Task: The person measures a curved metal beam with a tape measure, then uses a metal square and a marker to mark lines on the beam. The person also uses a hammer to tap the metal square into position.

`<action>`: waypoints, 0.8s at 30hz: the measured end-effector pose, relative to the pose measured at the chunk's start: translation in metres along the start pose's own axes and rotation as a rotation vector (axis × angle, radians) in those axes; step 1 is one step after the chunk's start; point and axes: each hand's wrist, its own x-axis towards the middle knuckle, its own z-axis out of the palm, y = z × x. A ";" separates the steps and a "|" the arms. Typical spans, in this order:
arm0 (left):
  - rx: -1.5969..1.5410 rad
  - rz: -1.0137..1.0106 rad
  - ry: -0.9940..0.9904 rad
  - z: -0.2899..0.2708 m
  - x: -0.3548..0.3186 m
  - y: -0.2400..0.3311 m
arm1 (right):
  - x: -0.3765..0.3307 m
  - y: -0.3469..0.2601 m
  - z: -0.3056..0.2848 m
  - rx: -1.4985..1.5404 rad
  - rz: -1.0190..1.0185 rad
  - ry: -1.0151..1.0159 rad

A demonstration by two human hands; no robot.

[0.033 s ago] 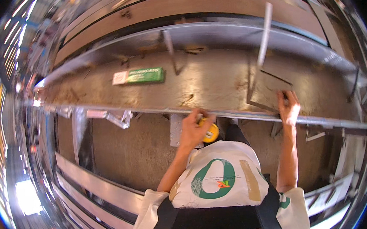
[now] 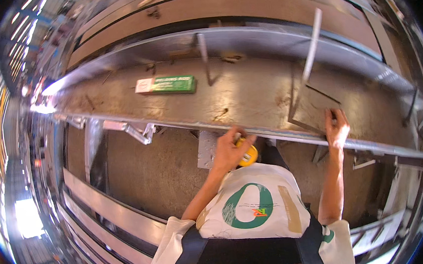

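My left hand (image 2: pixel 229 149) is closed around a yellow tape measure (image 2: pixel 248 152), held at the near edge of a long metal channel (image 2: pixel 180 107). Its fingertips touch that edge or lie very close to it. Farther right, my right hand (image 2: pixel 338 129) rests over the same edge, fingers stretched forward onto the brown metal surface and slightly apart. No object shows clearly in it. Just left of that hand, a thin bent metal bar (image 2: pixel 303 124) lies on the surface. Whether the tape's blade is drawn out along the edge, I cannot tell.
A green and white carton (image 2: pixel 165 85) lies inside the channel. Upright metal strips (image 2: pixel 312 44) cross it toward the far wall (image 2: pixel 263 36). Long beams (image 2: pixel 113 204) lie at the lower left. A perforated metal plate (image 2: pixel 206 149) sits below the near edge.
The whole view has shifted slightly, so the channel and carton appear a little farther right. Both hands keep nearly the same places along the edge, the left still on the tape measure.
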 end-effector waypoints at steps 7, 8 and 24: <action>-0.484 -0.316 -0.073 0.018 -0.046 -0.040 | -0.001 0.006 0.002 -0.030 0.089 -0.147; -0.548 -0.354 -0.066 0.018 -0.049 -0.048 | -0.001 0.003 0.003 -0.066 0.056 -0.203; -1.058 -0.633 0.369 0.002 -0.090 -0.108 | 0.007 0.024 0.007 -0.122 0.209 -0.318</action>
